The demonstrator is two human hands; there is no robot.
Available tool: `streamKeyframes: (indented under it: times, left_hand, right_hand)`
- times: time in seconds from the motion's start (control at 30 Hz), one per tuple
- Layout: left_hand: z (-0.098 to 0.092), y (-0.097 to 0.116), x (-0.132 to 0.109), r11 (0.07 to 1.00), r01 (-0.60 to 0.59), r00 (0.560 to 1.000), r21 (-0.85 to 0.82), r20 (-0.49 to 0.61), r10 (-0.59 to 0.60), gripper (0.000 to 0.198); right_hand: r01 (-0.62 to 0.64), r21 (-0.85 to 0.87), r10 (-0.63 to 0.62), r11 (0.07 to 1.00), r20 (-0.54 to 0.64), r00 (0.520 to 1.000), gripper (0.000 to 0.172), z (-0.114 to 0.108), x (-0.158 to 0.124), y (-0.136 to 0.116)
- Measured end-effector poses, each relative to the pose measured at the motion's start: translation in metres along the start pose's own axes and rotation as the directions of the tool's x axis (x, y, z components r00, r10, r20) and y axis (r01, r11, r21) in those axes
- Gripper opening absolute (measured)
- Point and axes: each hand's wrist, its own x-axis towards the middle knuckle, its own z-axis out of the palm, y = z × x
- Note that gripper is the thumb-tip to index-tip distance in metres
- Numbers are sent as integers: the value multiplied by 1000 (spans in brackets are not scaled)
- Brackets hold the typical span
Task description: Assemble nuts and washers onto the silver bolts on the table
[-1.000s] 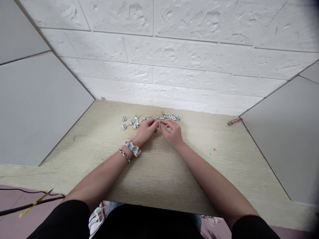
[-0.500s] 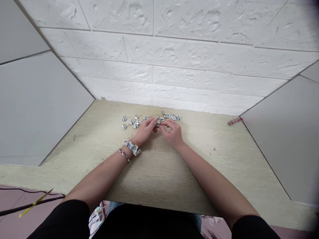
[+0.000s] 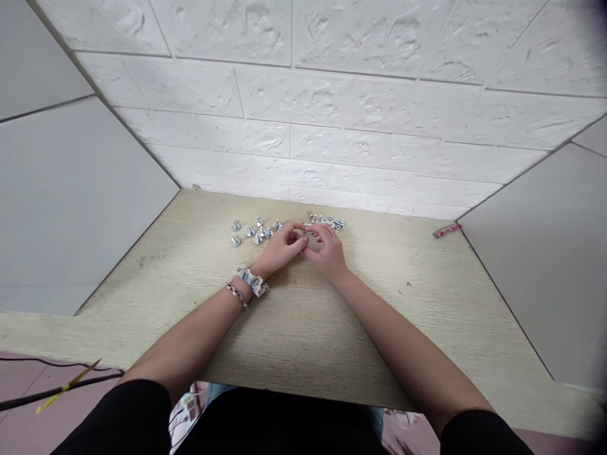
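My left hand and my right hand meet at the far middle of the wooden table, fingertips pinched together on a small metal part that is too small to name. Just left of my left hand lies a group of small silver bolts. A second cluster of bolts and nuts lies just beyond my right hand's fingers. A scrunchie and a bracelet sit on my left wrist.
A white brick-pattern wall closes the table's far side, with grey panels on the left and right. A small red and silver object lies at the far right corner. A dark cable runs below the table's left front.
Both hands stayed together at the same spot; the fingers shifted slightly, curling closer over the small part between them.
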Motion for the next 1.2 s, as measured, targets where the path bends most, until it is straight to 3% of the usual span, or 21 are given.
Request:
streamKeyframes:
  times: [0.17,0.4,0.67,0.83,1.03,1.2]
  left_hand:
    - [2,0,-2,999,8,999,33,51,-9,43]
    - [5,0,-4,998,-38,988,57,153,28,45]
    - [4,-5,-3,998,-49,999,28,9,49,48]
    - [5,-7,-3,995,-71,996,-65,-64,67,55]
    - [3,-5,-2,991,-57,991,-119,-129,42,53]
    - [0,-8,2,991,-71,978,-110,-203,47,47]
  right_hand:
    - [24,-17,-23,1000,31,999,38,0,-1,2]
    - [66,-96,-59,993,75,995,46,2,-2,6]
    - [120,-87,-106,989,154,982,47,1,0,5]
    - [98,-58,-94,993,76,993,29,-2,1,-2]
    - [74,-5,-74,997,-22,997,20,-5,1,-6]
    - [61,19,-60,998,-34,998,16,-5,1,-6]
